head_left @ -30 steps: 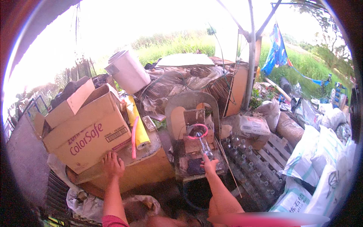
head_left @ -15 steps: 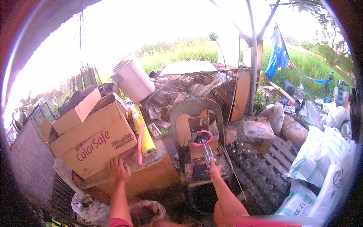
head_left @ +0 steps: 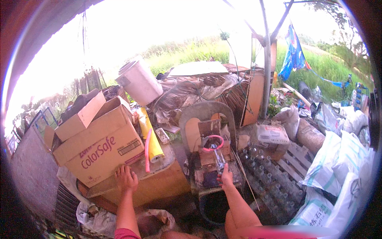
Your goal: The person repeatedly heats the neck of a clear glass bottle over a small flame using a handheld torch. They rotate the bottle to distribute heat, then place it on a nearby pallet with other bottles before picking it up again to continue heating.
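My right hand point(head_left: 225, 178) is closed round the lower end of a clear glass bottle point(head_left: 219, 159), which points away from me over a dark plastic chair point(head_left: 207, 105). A pink ring point(head_left: 213, 136) is at the bottle's far end; whether the bottle passes through it, I cannot tell. My left hand point(head_left: 126, 178) lies with fingers spread at the lower right corner of a large open cardboard box point(head_left: 91, 159), on the edge of a wooden table point(head_left: 167, 181). Near that hand, a pink tube point(head_left: 148, 150) leans beside a yellow roll point(head_left: 152, 139).
Right of the chair stand several clear glass bottles point(head_left: 268, 177), with a thin stick point(head_left: 247, 181) between. Behind them sit a carton point(head_left: 272, 137) and a wooden pallet point(head_left: 296, 159). White sacks point(head_left: 326, 159) fill the far right. A white bin point(head_left: 139, 81) tilts behind the table.
The bottle and ring in my right hand have shifted only slightly. My left hand stays in place by the box.
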Tool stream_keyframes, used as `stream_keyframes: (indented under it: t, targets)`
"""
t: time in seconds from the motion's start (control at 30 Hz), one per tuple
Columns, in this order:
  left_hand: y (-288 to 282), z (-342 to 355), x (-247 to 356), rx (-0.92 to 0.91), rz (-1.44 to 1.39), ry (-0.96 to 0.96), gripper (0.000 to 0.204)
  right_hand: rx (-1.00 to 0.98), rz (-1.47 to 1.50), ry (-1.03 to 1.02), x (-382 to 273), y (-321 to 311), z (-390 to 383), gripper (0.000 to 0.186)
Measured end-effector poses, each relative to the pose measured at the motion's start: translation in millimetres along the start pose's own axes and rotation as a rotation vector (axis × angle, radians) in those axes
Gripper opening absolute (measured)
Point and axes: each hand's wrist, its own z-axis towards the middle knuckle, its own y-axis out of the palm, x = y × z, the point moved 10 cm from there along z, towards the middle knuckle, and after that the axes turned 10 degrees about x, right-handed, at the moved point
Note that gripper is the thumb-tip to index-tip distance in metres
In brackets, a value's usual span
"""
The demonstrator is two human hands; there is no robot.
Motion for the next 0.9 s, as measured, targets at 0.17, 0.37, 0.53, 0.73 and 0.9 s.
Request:
stream_keyframes:
  t: [0.17,0.37,0.53,0.73,0.9]
  targets:
    - [0,1,1,-0.020,-0.007,0.007,0.032,0.154,0.011,-0.260,-9,-1,3,0.099]
    - [6,-1,-3,0.011,-0.004,0.046,0.033,0.065,0.129,-0.199,-12,0,-7,0.089]
    - [3,1,1,0.023,0.020,0.038,0.033,0.028,0.081,0.001,-1,-4,-4,0.092]
    - [4,3,1,0.001,0.039,0.038,0.034,0.064,0.066,-0.084,-6,-8,-5,0.110]
    - [19,1,-10,-0.073,-0.022,0.011,0.036,0.076,0.076,-0.298,-21,4,-20,0.102]
